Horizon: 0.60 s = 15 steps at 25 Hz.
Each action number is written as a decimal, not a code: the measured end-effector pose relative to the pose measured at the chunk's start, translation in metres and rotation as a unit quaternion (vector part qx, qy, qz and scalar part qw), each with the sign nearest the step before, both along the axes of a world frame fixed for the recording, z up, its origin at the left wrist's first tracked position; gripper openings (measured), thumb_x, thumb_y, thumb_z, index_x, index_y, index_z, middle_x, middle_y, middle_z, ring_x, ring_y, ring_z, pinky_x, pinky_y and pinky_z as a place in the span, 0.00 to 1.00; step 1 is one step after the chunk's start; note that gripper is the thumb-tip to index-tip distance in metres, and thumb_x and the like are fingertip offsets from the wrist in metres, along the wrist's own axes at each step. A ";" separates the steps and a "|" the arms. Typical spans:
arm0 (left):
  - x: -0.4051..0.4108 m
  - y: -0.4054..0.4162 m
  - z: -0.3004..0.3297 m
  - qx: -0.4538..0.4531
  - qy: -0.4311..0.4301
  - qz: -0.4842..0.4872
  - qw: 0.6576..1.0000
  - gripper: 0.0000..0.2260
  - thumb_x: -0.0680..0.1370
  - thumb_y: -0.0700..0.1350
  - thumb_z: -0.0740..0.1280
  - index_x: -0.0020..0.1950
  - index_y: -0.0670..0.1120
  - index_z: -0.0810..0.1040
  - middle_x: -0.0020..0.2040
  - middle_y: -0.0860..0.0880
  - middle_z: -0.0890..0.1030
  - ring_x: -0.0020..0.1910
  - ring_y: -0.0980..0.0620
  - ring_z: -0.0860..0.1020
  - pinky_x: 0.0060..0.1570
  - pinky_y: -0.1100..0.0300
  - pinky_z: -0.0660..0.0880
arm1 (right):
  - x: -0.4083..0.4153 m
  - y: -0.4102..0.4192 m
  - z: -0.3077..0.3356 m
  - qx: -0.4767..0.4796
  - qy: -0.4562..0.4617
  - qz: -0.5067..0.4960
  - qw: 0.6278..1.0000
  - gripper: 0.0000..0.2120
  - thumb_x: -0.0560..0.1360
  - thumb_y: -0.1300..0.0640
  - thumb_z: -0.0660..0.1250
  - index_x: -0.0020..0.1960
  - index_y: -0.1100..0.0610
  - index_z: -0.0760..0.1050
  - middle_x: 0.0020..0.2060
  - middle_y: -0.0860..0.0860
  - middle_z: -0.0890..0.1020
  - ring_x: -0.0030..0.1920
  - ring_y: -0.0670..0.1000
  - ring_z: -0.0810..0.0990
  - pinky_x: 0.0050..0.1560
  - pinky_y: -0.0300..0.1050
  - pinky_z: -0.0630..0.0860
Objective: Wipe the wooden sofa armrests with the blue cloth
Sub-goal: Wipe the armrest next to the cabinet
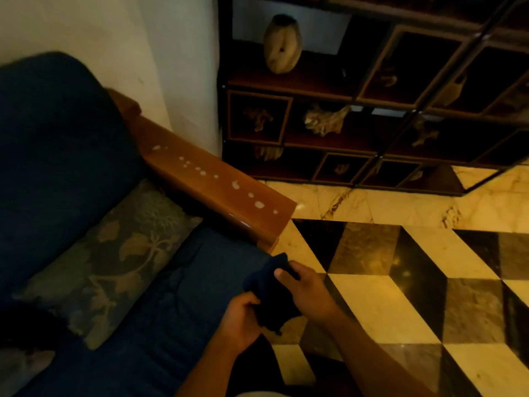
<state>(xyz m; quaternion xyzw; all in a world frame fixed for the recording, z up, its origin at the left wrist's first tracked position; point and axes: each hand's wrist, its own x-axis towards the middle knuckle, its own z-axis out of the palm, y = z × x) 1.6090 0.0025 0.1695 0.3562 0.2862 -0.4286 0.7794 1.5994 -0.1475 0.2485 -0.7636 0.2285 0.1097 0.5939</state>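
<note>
A wooden sofa armrest (197,179) runs from the wall toward me, its top dotted with several pale spots. Below its near end, both of my hands hold a dark blue cloth (273,299) bunched up over the edge of the seat. My left hand (243,322) grips the cloth's lower left part. My right hand (305,290) holds its upper right side with the thumb on top. The cloth is a short way from the armrest and does not touch it.
The blue sofa seat (183,305) and backrest (51,156) fill the left, with a leaf-patterned cushion (114,253) leaning there. A dark shelf unit (357,116) with ornaments stands against the wall. Checkered marble floor (400,267) lies to the right.
</note>
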 end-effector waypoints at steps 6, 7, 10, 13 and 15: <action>0.101 -0.038 -0.032 0.103 -0.035 0.065 0.992 0.15 0.74 0.32 0.71 0.59 0.43 0.85 0.54 0.38 0.88 0.52 0.38 0.87 0.44 0.49 0.84 | 0.117 -0.062 -0.041 -0.115 0.057 0.044 0.991 0.17 0.83 0.48 0.64 0.55 0.63 0.78 0.46 0.60 0.82 0.48 0.59 0.81 0.47 0.54 0.73; 0.113 -0.043 -0.041 0.151 -0.039 0.059 0.986 0.13 0.74 0.33 0.72 0.57 0.44 0.85 0.53 0.40 0.88 0.51 0.38 0.87 0.46 0.47 0.84 | 0.132 -0.071 -0.057 -0.132 0.067 0.059 0.987 0.16 0.83 0.47 0.63 0.58 0.60 0.78 0.49 0.58 0.83 0.51 0.58 0.82 0.50 0.54 0.74; 0.149 -0.063 -0.089 0.246 -0.035 0.027 0.968 0.06 0.76 0.39 0.73 0.48 0.49 0.82 0.48 0.45 0.85 0.48 0.44 0.84 0.47 0.51 0.81 | 0.183 -0.095 -0.115 -0.195 0.057 0.057 0.978 0.18 0.83 0.47 0.63 0.68 0.56 0.75 0.60 0.57 0.83 0.60 0.60 0.81 0.55 0.51 0.76; 0.165 -0.082 -0.142 0.318 0.071 0.081 0.942 0.11 0.81 0.45 0.66 0.38 0.49 0.76 0.38 0.45 0.78 0.38 0.50 0.77 0.36 0.57 0.74 | 0.211 -0.102 -0.177 -0.365 -0.001 0.076 0.928 0.26 0.81 0.47 0.67 0.73 0.61 0.70 0.70 0.64 0.72 0.72 0.68 0.69 0.71 0.60 0.68; 0.168 -0.090 -0.154 0.324 0.159 0.160 0.919 0.14 0.83 0.51 0.63 0.40 0.48 0.78 0.40 0.33 0.79 0.39 0.46 0.79 0.39 0.53 0.76 | 0.201 -0.093 -0.204 -0.421 -0.067 0.237 0.873 0.33 0.80 0.39 0.64 0.80 0.55 0.64 0.79 0.61 0.63 0.79 0.68 0.57 0.79 0.65 0.53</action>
